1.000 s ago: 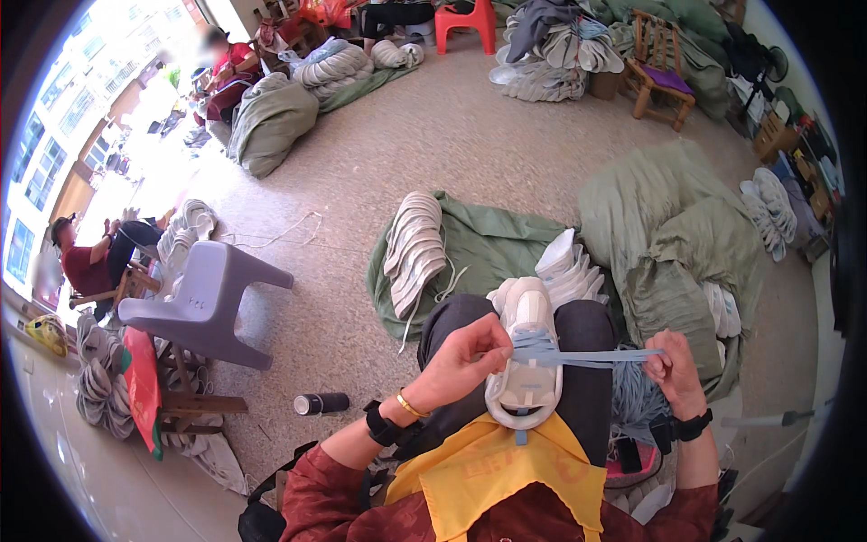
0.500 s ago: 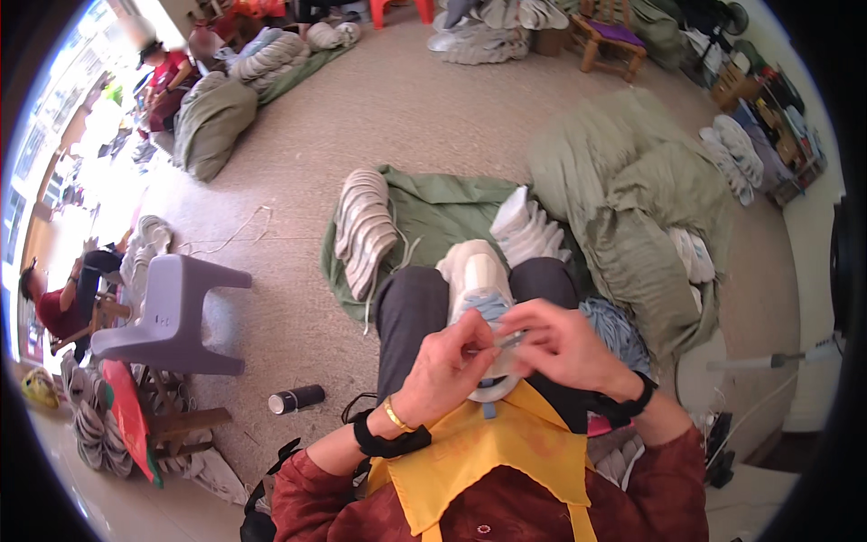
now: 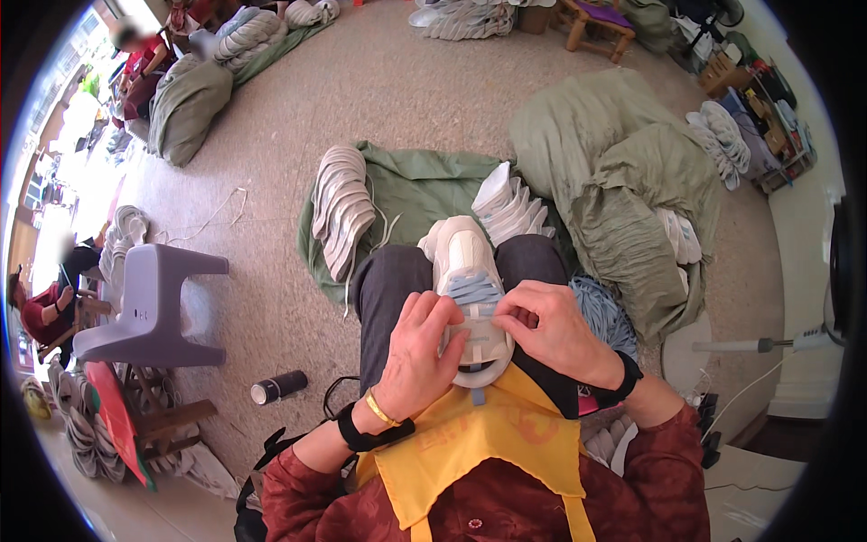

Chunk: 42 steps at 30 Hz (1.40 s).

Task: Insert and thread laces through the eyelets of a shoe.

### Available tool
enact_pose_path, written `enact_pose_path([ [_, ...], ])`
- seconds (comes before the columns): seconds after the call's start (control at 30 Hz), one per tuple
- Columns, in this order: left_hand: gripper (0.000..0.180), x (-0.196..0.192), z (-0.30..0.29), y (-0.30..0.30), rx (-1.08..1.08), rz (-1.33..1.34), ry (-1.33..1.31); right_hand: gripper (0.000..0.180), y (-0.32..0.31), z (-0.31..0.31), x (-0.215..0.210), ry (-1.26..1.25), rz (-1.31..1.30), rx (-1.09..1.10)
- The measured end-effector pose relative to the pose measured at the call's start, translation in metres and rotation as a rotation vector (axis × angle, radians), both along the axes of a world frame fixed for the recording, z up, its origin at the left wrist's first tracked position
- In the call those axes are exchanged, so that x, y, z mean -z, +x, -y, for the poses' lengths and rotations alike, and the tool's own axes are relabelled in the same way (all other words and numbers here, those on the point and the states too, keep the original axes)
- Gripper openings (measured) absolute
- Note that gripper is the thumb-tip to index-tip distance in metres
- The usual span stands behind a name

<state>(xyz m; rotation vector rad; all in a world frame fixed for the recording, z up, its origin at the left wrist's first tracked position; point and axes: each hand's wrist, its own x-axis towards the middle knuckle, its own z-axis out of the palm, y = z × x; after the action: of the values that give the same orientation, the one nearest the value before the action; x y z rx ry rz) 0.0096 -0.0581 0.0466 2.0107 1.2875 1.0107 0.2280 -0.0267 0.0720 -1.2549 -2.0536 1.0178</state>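
Note:
Between my knees rests a white and beige shoe [image 3: 462, 253], toe pointing away from me, with light-blue lace [image 3: 476, 287] crossing its front. My left hand [image 3: 417, 341] is at the shoe's left side, thumb and fingers bent together near the eyelet edge. On the opposite side my right hand [image 3: 551, 327] pinches thumb and forefinger close to the lowest lace row. Whatever lies between the fingertips of either hand is too small to make out. The padded collar of the shoe faces my yellow apron [image 3: 488, 434].
Ahead, a green cloth [image 3: 424, 194] bears stacked shoe uppers [image 3: 346, 208] and white ones [image 3: 510, 208]. At right lie a large green sack [image 3: 623, 181] and a bundle of blue laces [image 3: 603, 312]. A grey plastic chair [image 3: 149, 307] and black bottle [image 3: 279, 387] stand left. Other people sit further left.
My hands have parted from above the shoe and come down to either side of its lace rows. The whole view has shifted slightly, moving the surroundings left and up.

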Motion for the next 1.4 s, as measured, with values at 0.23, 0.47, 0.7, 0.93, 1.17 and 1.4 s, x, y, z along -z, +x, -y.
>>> enact_pose_path([
  [0.23,0.024,0.007,0.001,0.003,-0.009,0.002,-0.017,0.007,-0.009,-0.001,0.000,0.066,0.107,0.006],
  [0.47,0.024,0.007,0.001,0.002,-0.008,-0.017,-0.033,0.007,-0.008,-0.006,-0.002,0.064,0.160,-0.019],
  [0.7,0.024,0.009,0.002,0.003,-0.002,-0.022,-0.033,0.007,-0.013,-0.005,0.005,0.123,0.227,-0.034],
  [0.93,0.025,0.010,0.002,0.003,-0.011,0.003,-0.028,0.009,-0.018,-0.002,0.012,0.131,0.202,0.027],
  [1.17,0.024,0.012,0.002,0.003,-0.033,0.029,-0.008,0.011,-0.024,0.004,0.023,-0.021,0.067,0.098],
  [1.4,0.024,0.013,0.003,0.004,-0.028,0.010,-0.003,0.012,-0.015,0.007,0.029,0.309,0.097,-0.040],
])
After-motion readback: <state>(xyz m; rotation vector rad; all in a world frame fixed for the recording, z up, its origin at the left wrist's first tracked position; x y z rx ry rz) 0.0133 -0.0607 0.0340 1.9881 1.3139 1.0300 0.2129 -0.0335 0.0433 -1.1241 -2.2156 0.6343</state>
